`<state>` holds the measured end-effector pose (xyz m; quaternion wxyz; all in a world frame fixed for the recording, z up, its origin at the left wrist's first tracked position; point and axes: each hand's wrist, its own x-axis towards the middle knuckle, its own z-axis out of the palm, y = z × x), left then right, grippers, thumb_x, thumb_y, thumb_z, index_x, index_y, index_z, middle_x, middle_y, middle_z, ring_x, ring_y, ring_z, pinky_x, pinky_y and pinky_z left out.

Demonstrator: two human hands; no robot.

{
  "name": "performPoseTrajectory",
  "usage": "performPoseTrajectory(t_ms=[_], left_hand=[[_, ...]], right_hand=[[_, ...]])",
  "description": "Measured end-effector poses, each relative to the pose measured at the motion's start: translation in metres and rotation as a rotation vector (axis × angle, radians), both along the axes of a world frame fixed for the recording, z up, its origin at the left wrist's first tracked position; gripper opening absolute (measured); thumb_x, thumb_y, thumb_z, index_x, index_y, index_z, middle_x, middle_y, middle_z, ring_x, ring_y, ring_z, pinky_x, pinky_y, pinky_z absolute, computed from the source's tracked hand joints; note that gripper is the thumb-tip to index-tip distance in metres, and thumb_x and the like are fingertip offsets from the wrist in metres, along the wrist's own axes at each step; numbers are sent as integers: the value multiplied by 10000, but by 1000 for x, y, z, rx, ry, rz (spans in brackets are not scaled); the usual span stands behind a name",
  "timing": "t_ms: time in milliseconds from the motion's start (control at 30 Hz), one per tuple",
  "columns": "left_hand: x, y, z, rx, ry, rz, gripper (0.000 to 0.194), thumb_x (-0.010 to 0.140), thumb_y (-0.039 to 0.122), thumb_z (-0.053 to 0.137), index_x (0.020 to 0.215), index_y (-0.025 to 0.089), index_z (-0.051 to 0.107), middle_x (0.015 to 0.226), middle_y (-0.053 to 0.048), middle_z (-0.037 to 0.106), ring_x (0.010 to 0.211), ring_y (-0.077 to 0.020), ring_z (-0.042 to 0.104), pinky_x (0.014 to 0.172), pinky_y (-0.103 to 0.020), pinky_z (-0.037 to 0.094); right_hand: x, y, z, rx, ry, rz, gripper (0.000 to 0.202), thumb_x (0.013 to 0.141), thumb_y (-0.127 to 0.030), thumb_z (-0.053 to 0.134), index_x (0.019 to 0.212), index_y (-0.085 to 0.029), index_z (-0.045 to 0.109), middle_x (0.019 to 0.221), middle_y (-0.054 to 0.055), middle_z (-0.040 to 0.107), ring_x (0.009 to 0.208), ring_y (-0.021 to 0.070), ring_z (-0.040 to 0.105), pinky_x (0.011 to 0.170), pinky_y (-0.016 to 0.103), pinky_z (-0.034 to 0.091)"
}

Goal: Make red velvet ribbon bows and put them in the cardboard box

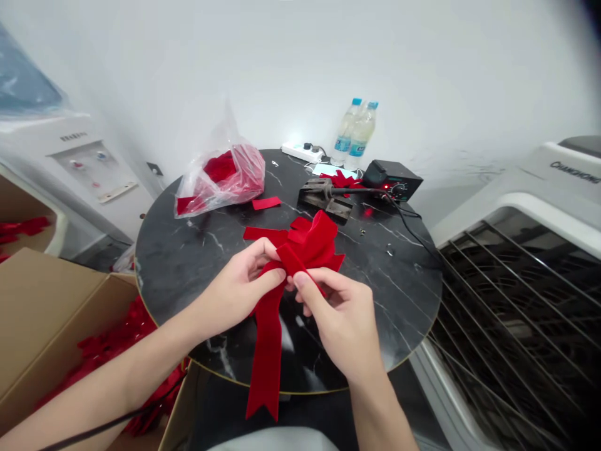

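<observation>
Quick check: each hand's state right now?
Left hand: closed, holding the red bow near its middle.
Right hand: closed, pinching a red ribbon strip at the bow.

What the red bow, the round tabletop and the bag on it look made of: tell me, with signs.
Red bow: probably velvet ribbon, given its soft, matte surface. Round tabletop: black, polished, white-veined like marble; whether stone or printed imitation, I can't tell. Bag: apparently thin plastic film, being crinkled, glossy and see-through.
</observation>
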<state>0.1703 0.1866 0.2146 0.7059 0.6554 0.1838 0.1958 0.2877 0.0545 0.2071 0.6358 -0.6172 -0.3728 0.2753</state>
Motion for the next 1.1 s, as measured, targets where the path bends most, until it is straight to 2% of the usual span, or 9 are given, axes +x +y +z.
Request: performPoseTrajectory(t_ms=[100, 233, 400, 600, 800, 900, 1100], left_hand=[[-3, -3, 0, 40, 2, -21, 168, 979, 329, 676, 977, 190, 583, 963, 15, 703, 904, -105, 673, 861, -227, 534], [-3, -9, 2, 73, 2, 64, 212, 984, 366, 672, 907, 190, 581, 825, 51, 676, 773, -61, 638, 724, -170, 491], [0, -14, 2, 24, -34, 122, 220, 982, 360, 676, 879, 194, 573, 737, 64, 676, 694, -56, 633, 637, -163, 453], [3, -15, 4, 27, -19, 232, 215, 948, 363, 716, 876, 198, 598, 800, 44, 702, 694, -73, 623, 645, -177, 481], [4, -14, 4, -46, -59, 259, 203, 881, 343, 791, 870, 203, 644, 833, 35, 701, 751, -100, 641, 689, -191, 511], [2, -17, 6, 4, -55, 267, 183, 887, 341, 785, 866, 204, 667, 845, 33, 694, 793, -95, 636, 740, -177, 507], [0, -22, 11, 83, -57, 319, 144, 876, 338, 793, 933, 215, 744, 922, 10, 736, 871, -128, 672, 816, -197, 528]], right_hand=[[-2, 5, -1, -53, 22, 6, 261, 919, -441, 738, 831, -199, 784, 680, -4, 678, 562, 128, 545, 526, 234, 444], [-5, 2, 2, -104, 3, -62, 276, 904, -453, 733, 799, -202, 781, 628, -11, 644, 526, 134, 528, 503, 251, 423], [-10, -1, -6, -96, -77, -132, 267, 936, -482, 703, 915, -236, 805, 692, -5, 678, 567, 158, 569, 533, 278, 451], [-11, -3, -12, 14, 88, -168, 197, 879, -472, 791, 905, -277, 776, 796, 25, 749, 717, 246, 702, 675, 349, 569], [-16, 2, -10, 126, 146, -218, 193, 866, -386, 820, 837, -205, 759, 777, 15, 750, 729, 194, 715, 697, 275, 593], [-19, 0, -10, 174, 98, -246, 165, 879, -348, 807, 817, -210, 743, 836, 16, 754, 753, 194, 720, 731, 285, 604], [-21, -2, -10, 218, 111, -261, 126, 876, -333, 805, 799, -251, 748, 764, 4, 747, 686, 200, 708, 637, 294, 607]])
